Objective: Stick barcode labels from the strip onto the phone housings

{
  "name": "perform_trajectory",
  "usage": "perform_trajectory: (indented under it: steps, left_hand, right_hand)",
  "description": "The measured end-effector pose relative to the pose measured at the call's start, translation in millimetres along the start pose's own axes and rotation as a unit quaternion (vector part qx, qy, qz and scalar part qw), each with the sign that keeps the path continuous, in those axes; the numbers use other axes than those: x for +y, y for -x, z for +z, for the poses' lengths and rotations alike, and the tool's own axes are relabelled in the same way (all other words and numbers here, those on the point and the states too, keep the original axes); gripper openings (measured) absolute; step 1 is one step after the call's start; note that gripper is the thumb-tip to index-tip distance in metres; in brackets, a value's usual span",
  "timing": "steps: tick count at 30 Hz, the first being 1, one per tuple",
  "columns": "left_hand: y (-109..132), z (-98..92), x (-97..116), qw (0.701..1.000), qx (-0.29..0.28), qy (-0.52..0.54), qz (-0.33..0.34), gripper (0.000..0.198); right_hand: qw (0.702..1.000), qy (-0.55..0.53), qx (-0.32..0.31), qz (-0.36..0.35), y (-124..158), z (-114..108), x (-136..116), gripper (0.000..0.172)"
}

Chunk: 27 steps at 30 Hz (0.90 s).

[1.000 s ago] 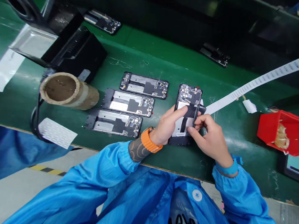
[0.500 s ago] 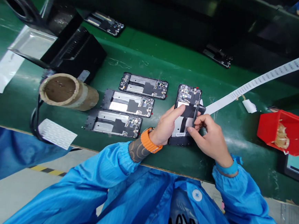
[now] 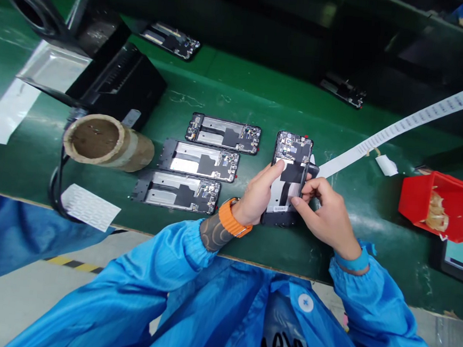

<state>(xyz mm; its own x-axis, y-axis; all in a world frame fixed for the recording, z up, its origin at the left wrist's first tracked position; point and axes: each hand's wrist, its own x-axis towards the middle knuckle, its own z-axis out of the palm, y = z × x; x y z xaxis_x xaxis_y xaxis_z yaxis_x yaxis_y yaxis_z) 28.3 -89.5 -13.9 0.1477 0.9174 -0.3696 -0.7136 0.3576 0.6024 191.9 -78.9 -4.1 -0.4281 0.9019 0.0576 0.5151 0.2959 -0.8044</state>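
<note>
An opened phone frame with bare circuit parts lies upright on the green belt. My left hand grips its left edge, thumb pressed on the middle of the black patch. My right hand holds the right edge, fingers pinched on a small dark piece against the frame. An orange watch band sits on my left wrist.
Three more phone frames lie in a row to the left. A cardboard roll and a black machine stand further left. A white label strip runs right; a red bin stands at the right. Two other frames lie farther back.
My left thumb has slid slightly up the black patch on the frame. Both hands keep their hold; the view has shifted a little.
</note>
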Motion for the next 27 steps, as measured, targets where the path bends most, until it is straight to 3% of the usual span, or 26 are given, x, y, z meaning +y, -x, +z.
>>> perform_trajectory:
  steps: [5,8,11,13,18,24,27]
  left_hand:
    - [-1,-2.8,4,0.999,-0.008,0.014,-0.036,0.048]
    - [-1,-4.4,12,0.997,-0.026,0.031,-0.063,0.058]
    - [-2,-4.5,19,0.999,-0.019,0.034,-0.033,0.06]
    - [-2,-3.7,22,0.999,-0.009,0.032,-0.014,0.059]
    - [-1,-1.0,23,1.0,0.011,0.011,-0.015,0.056]
    - [1,0.9,25,0.999,0.022,-0.027,-0.014,0.059]
    - [1,0.8,23,0.998,0.029,-0.045,-0.023,0.06]
  right_hand:
    - [0.999,-0.022,0.022,-0.017,1,0,0,0.014]
    - [0.993,-0.017,0.118,-0.015,-1,-5,9,0.011]
    - [0.973,0.039,0.227,0.009,-8,-17,27,0.011]
    - [0.963,0.093,0.253,0.02,-13,-25,40,0.012]
    - [0.953,0.202,0.226,-0.003,-19,-34,61,0.018]
    - [0.94,0.296,0.163,0.035,-25,-34,91,0.053]
    - [0.933,0.321,0.158,0.046,-38,-44,111,0.055]
